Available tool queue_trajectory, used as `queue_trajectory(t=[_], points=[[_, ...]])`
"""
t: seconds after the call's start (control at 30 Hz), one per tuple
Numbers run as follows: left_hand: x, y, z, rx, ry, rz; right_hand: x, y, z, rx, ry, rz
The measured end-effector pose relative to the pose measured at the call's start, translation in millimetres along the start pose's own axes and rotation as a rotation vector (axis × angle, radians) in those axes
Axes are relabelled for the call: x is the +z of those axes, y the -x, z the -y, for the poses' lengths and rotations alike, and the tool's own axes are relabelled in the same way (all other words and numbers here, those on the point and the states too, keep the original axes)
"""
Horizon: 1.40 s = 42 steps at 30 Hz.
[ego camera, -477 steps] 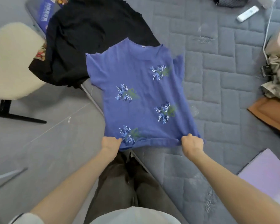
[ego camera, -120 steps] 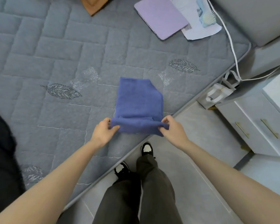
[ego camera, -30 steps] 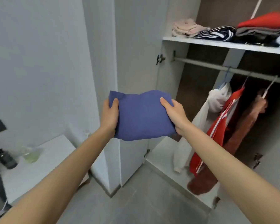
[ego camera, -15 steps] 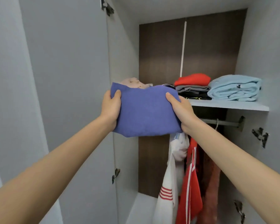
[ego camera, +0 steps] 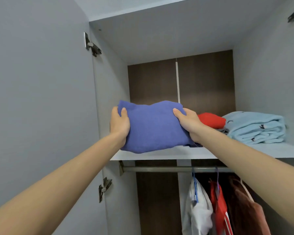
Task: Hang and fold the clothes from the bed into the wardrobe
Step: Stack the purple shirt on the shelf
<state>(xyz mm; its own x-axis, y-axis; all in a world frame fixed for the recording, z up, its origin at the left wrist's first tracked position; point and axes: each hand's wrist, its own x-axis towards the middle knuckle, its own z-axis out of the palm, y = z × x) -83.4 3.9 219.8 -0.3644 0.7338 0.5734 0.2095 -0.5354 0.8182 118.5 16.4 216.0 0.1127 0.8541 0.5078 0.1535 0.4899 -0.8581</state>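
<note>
Folded blue shirt [ego camera: 153,128] now lifted to shelf [ego camera: 159,156] level, gripped at both ends by left hand [ego camera: 120,126] and right hand [ego camera: 187,122], pale blue towel [ego camera: 255,128] laid alongside

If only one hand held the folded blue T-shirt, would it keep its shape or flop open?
Probably floppy: the folded blue T-shirt bulges downward between the left hand and the right hand. It seems light, since both hands grip it only at the sides. Held by one hand, the free side would likely droop and the folds loosen.
</note>
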Motion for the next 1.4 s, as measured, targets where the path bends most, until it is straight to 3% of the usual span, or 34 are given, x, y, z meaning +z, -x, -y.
queue_trajectory(t=[0.23,0.43,0.7,0.83,0.97,1.1,1.2,1.33,1.4], points=[[9,-70,47,0.021,0.053,-0.121,46,-106,-20,-0.16,0.227,0.103],[27,-128,86,0.024,0.072,-0.237,80,-202,-42,-0.259,0.282,0.236],[46,-184,133,-0.134,0.116,-0.372,140,-299,-86,-0.298,0.376,0.429],[49,-182,160,-0.218,0.128,-0.3,167,-328,-118,-0.316,0.417,0.514],[43,-168,178,-0.219,-0.235,-0.218,186,-342,-149,-0.324,0.547,0.568],[37,-166,172,0.058,-0.732,-0.286,206,-340,-159,-0.337,0.902,0.558],[45,-178,162,0.237,-0.945,-0.23,218,-328,-149,-0.406,0.886,0.588],[59,-188,177,-0.004,-1.375,0.187,228,-307,-150,-0.337,0.826,0.842],[60,-184,190,-0.102,-1.455,0.305,229,-299,-160,-0.332,0.8,0.901]])
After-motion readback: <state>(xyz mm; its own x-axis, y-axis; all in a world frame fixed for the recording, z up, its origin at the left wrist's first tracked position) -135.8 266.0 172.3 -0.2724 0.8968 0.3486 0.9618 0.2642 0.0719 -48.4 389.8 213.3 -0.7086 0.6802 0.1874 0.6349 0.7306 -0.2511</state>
